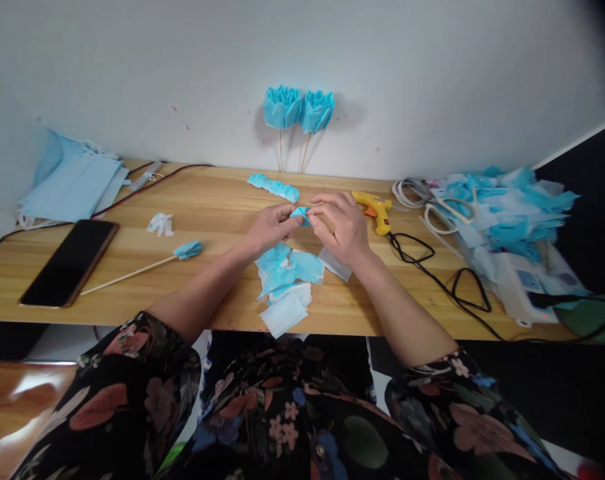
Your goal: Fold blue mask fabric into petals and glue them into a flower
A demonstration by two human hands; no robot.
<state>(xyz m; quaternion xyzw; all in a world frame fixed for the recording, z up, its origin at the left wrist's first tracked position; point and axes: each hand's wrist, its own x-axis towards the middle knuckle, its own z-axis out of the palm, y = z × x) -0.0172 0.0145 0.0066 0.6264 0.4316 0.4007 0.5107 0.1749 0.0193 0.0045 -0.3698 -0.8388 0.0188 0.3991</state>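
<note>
Between my two hands is a small blue fabric piece point(300, 213), pinched at both sides above the wooden table. My left hand point(274, 229) grips its left part with thumb and fingers. On its right part, my right hand point(340, 223) closes thumb and fingertips. Below them lie loose blue and white fabric pieces point(287, 277), some overlapping. A ruffled blue strip point(273, 187) rests just behind my hands. Beside my right hand a yellow glue gun point(375, 208) lies on its side. To the left, a stick with a blue fabric bud point(187, 251) lies on the table.
Two blue fabric flowers point(300, 110) on sticks lean against the wall. At left are a phone point(68, 263), stacked face masks point(75, 183) and a white scrap point(160, 225). At right are scissors point(445, 217), a heap of fabric scraps point(512, 207), a power strip point(525, 287) and black cable point(452, 293).
</note>
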